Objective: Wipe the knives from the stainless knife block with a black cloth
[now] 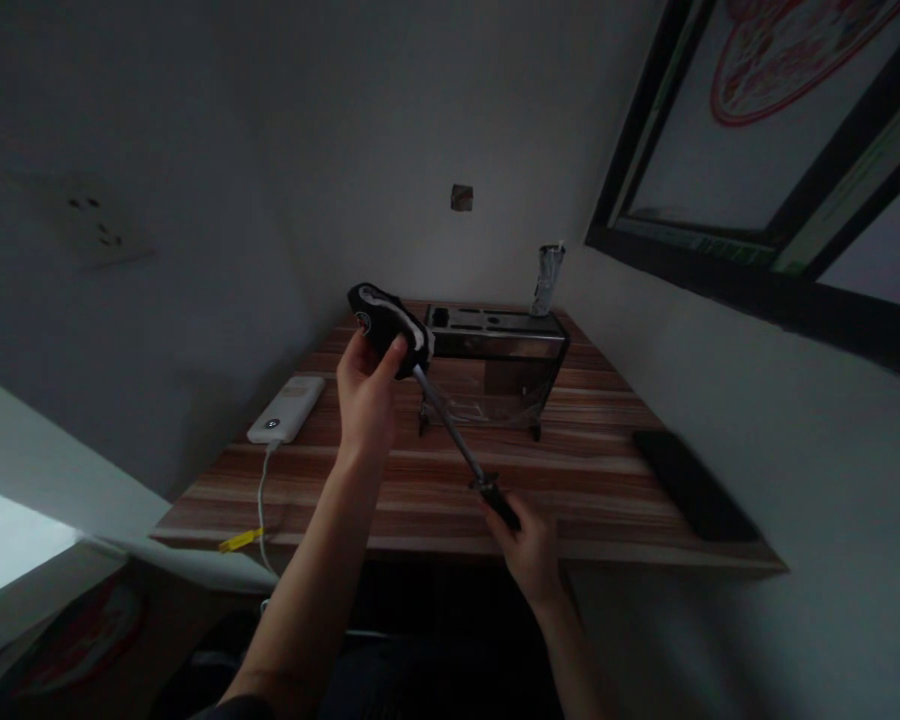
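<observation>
My left hand (369,385) is closed around a black, rounded object (385,320) with a white curved stripe and a small round emblem; its exact kind does not show. In my right hand (529,540) is the dark handle of a honing steel (454,430), its grey rod slanting up and left. The rod's far end meets the underside of the black object; whether it goes inside or only touches, I cannot tell. Just behind the rod stands a knife block (499,345) with a slotted metal top and a clear front.
The wood-grain table (585,480) fits between walls. On its left lies a white power bank (286,410) with a cable (262,500) and yellow tag (240,541). A dark flat phone-like slab (691,485) lies right. A silvery wrapped item (547,280) stands at the back.
</observation>
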`<state>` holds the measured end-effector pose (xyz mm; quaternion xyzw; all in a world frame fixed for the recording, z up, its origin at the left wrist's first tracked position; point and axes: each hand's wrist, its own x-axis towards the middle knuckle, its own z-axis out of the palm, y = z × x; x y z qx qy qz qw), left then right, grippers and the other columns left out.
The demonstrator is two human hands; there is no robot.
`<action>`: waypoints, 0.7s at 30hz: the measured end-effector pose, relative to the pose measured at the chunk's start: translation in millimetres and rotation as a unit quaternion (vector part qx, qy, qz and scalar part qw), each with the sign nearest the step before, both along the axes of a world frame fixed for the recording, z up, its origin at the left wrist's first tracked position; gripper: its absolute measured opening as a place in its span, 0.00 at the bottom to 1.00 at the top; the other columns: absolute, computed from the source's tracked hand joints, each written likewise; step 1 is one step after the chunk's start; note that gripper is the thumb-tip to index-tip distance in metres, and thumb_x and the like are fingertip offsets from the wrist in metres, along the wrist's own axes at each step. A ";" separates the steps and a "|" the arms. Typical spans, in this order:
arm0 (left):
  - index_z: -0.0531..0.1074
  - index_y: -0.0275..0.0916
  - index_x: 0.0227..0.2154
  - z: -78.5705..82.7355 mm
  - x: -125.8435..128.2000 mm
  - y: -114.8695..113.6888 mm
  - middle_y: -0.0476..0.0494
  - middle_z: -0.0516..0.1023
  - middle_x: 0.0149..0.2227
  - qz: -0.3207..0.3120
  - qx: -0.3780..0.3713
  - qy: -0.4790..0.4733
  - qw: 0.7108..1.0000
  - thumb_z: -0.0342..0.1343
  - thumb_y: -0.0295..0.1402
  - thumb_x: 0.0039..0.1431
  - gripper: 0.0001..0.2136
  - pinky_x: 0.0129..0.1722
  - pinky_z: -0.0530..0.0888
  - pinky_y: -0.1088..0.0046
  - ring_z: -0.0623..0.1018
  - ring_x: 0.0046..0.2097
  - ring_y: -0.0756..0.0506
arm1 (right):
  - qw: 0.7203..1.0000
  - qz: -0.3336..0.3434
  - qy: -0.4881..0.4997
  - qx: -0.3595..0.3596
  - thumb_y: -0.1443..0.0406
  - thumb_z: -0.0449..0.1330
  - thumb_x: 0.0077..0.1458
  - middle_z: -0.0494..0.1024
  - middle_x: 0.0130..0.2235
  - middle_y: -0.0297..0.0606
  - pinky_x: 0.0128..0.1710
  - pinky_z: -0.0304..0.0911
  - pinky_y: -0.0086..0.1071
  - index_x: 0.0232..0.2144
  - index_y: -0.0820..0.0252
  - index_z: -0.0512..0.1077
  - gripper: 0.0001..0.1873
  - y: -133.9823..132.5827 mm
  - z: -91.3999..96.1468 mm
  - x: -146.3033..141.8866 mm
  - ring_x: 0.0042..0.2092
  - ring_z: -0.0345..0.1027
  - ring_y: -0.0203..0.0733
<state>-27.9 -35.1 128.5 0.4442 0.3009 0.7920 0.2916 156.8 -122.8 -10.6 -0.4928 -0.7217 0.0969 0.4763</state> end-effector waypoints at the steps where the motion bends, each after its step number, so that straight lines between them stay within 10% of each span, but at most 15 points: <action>1: 0.72 0.39 0.35 0.3 -0.9 1.1 0.46 0.77 0.36 0.001 0.004 -0.004 1.000 0.61 0.36 0.47 0.12 0.40 0.70 0.74 0.76 0.41 0.47 | 1.000 0.000 0.000 0.002 0.60 0.56 0.55 0.74 0.25 0.36 0.29 0.61 0.26 0.27 0.59 0.71 0.10 0.0 -0.1 0.0 0.28 0.69 0.37; 21: 0.73 0.40 0.37 -3.0 -13.6 13.1 0.46 0.77 0.39 0.067 0.036 -0.016 0.997 0.60 0.37 0.47 0.13 0.44 0.70 0.71 0.75 0.42 0.47 | 0.999 0.018 -0.011 -0.036 0.59 0.54 0.56 0.76 0.29 0.38 0.31 0.62 0.27 0.31 0.59 0.72 0.10 0.2 -3.9 1.5 0.32 0.71 0.39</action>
